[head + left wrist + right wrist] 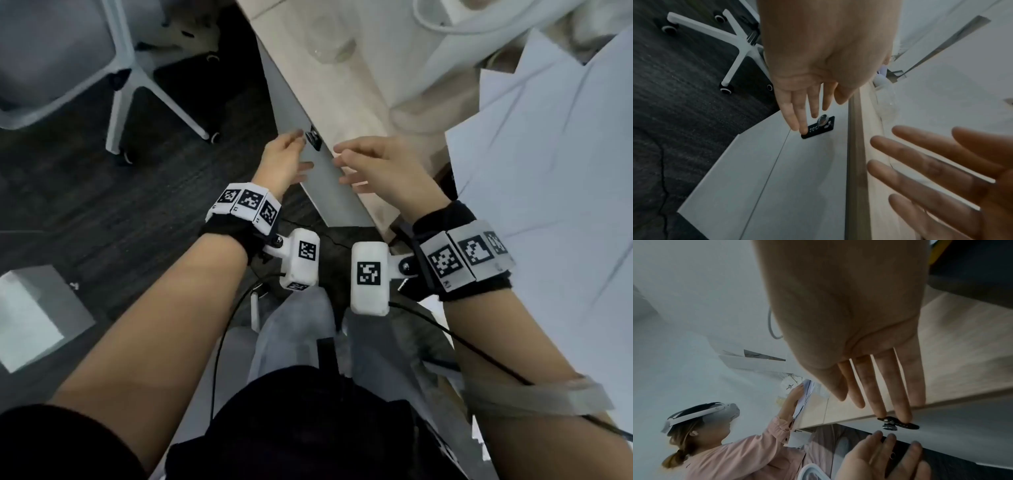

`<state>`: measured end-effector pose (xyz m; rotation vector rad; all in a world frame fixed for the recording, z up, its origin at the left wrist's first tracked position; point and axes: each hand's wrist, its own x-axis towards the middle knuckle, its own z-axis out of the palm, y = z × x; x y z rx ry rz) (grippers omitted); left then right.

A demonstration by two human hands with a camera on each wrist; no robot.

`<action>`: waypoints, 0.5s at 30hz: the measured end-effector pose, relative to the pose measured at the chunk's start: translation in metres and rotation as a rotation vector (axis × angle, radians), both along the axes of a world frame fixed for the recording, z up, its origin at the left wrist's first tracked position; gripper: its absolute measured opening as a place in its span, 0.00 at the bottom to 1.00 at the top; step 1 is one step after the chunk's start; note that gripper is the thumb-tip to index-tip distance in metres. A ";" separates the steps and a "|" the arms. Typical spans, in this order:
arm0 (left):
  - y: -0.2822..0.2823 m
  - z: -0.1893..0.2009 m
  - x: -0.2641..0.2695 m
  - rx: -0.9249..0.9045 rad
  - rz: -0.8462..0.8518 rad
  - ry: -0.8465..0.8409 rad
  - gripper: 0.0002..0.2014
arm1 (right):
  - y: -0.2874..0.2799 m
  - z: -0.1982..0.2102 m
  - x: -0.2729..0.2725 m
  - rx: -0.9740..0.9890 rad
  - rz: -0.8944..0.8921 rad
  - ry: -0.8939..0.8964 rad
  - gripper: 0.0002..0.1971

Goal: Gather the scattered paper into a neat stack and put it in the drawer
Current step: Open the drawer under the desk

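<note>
Several white paper sheets (548,137) lie scattered and overlapping on the wooden desk (359,89) at the right. Under the desk edge is the grey drawer front (325,181), closed, with a black lock plate and metal knob (313,138). My left hand (298,150) hovers at the drawer front with straight fingers (797,116) whose tips reach the lock plate (818,129). My right hand (342,164) is spread open over the desk edge, its fingertips (904,402) close above the knob (889,425). Neither hand holds anything.
A white-legged office chair (137,85) on castors stands on the dark carpet to the left. A white box (30,315) sits on the floor at lower left. A clear glass object (329,51) and a white cable (445,24) are on the desk. Another person (715,451) handles paper further along.
</note>
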<state>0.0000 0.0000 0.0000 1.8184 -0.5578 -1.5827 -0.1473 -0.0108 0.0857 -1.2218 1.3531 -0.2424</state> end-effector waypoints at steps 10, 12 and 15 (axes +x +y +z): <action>-0.007 -0.020 -0.001 -0.033 0.121 0.118 0.21 | -0.001 -0.013 -0.007 0.043 0.017 -0.016 0.09; -0.005 -0.020 0.002 -0.034 0.111 0.090 0.23 | 0.000 -0.013 -0.007 0.045 0.010 -0.019 0.07; 0.009 -0.023 0.013 -0.020 0.147 0.093 0.23 | 0.001 -0.014 -0.004 0.047 0.031 -0.006 0.09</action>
